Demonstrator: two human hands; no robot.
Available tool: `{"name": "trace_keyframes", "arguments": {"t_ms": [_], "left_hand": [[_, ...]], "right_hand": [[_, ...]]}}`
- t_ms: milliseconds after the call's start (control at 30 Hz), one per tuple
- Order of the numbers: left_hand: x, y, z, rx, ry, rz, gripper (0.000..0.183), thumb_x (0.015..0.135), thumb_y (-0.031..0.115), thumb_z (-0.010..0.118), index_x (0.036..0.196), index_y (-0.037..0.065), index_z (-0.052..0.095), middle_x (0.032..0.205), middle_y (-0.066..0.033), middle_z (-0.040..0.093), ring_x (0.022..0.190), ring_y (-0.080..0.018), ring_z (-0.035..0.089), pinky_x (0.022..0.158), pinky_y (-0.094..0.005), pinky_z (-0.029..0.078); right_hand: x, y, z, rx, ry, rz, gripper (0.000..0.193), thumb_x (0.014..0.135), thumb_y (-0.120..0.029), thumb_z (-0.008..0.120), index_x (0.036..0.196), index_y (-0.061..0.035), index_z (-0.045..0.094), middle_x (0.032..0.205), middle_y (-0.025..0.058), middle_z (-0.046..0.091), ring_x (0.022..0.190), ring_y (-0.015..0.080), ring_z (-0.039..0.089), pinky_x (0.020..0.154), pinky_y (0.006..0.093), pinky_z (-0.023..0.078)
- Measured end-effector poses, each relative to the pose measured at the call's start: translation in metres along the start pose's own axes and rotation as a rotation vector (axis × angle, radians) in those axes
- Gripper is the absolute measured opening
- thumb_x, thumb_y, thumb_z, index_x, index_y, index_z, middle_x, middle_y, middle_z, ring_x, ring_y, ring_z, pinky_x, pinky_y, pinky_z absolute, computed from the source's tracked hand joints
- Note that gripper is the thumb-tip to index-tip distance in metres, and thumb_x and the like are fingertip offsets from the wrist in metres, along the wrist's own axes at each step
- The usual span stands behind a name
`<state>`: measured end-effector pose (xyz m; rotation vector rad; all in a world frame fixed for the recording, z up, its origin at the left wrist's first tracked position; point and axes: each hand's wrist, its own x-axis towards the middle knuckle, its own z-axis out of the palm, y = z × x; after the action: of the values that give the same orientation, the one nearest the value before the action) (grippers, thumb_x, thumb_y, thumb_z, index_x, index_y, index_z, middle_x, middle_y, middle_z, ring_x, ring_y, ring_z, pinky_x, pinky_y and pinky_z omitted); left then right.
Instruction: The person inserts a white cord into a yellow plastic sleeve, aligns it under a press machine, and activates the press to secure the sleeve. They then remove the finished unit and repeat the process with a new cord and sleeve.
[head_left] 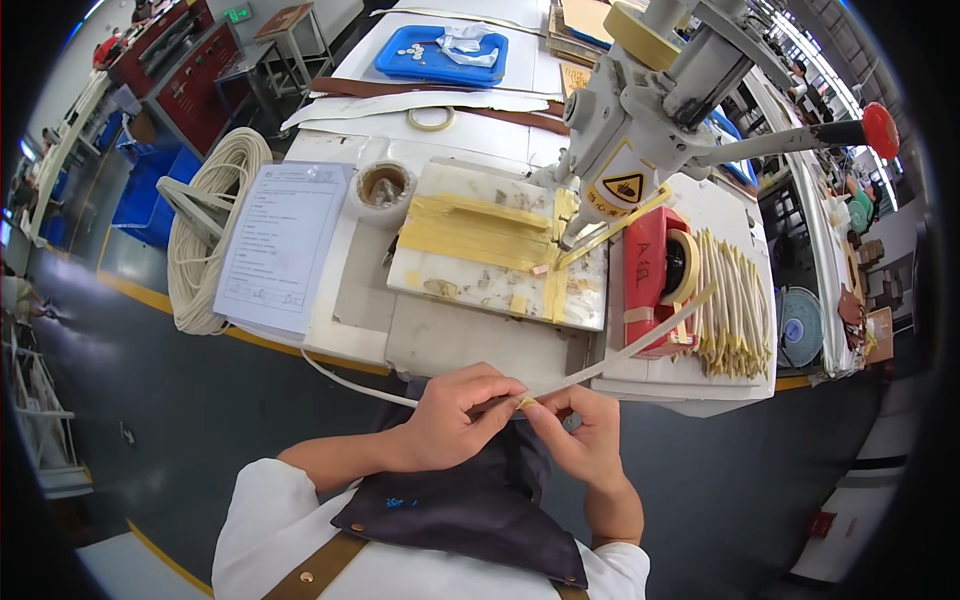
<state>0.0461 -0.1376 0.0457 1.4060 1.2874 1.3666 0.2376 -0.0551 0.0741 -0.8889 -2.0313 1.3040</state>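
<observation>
Head view: your left grip (455,415) and right grip (585,432) pinch a pale cord (655,333) just short of the worktop (662,380), one length slanting up to the right; it looks light, bendy and hard to break, best taken close beside the yellow tape (526,403). Beyond the grip sits a stained, tape-striped board (588,300), with dark workshop floor (710,480) to either side.
</observation>
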Motion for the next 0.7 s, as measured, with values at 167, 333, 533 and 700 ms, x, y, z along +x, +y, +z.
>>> {"name": "trace_keyframes", "arguments": {"t_ms": [167, 333, 533, 700], "left_hand": [[-0.0015, 0.0047, 0.0006, 0.044, 0.005, -0.003, 0.02, 0.096, 0.003, 0.068, 0.114, -0.005, 0.071, 0.101, -0.0116, 0.068, 0.082, -0.0159, 0.07, 0.07, -0.0272, 0.058], [-0.001, 0.0045, 0.0008, 0.044, -0.003, 0.009, 0.019, 0.096, 0.001, 0.066, 0.113, -0.006, 0.07, 0.102, -0.0115, 0.068, 0.082, -0.015, 0.07, 0.068, -0.0263, 0.059], [-0.0035, 0.0062, 0.0003, -0.031, -0.029, -0.02, 0.02, 0.095, -0.001, 0.067, 0.114, -0.007, 0.069, 0.105, -0.0126, 0.066, 0.083, -0.0144, 0.071, 0.064, -0.0254, 0.061], [-0.0032, 0.0022, 0.0007, -0.078, -0.059, -0.033, 0.021, 0.095, 0.003, 0.07, 0.113, -0.008, 0.067, 0.105, -0.0131, 0.065, 0.084, -0.0142, 0.071, 0.064, -0.0255, 0.063]], "right_hand": [[-0.0005, 0.0009, 0.0003, -0.028, 0.027, 0.012, 0.018, 0.089, -0.01, 0.079, 0.08, 0.0024, 0.069, 0.07, 0.0093, 0.073, 0.06, 0.0098, 0.068, 0.055, 0.0236, 0.053], [-0.0019, -0.0008, 0.0027, -0.058, 0.087, 0.022, 0.017, 0.086, -0.009, 0.081, 0.081, 0.0026, 0.07, 0.07, 0.0076, 0.071, 0.061, 0.009, 0.063, 0.058, 0.0246, 0.051], [-0.0005, -0.0009, 0.0013, -0.181, 0.107, -0.13, 0.018, 0.084, -0.009, 0.082, 0.081, 0.0016, 0.068, 0.069, 0.0105, 0.07, 0.059, 0.0146, 0.067, 0.056, 0.0264, 0.052], [0.0004, 0.0007, -0.0041, -0.265, 0.088, -0.246, 0.018, 0.082, -0.009, 0.083, 0.083, 0.0021, 0.069, 0.071, 0.0111, 0.071, 0.06, 0.0183, 0.07, 0.055, 0.0273, 0.053]]}}
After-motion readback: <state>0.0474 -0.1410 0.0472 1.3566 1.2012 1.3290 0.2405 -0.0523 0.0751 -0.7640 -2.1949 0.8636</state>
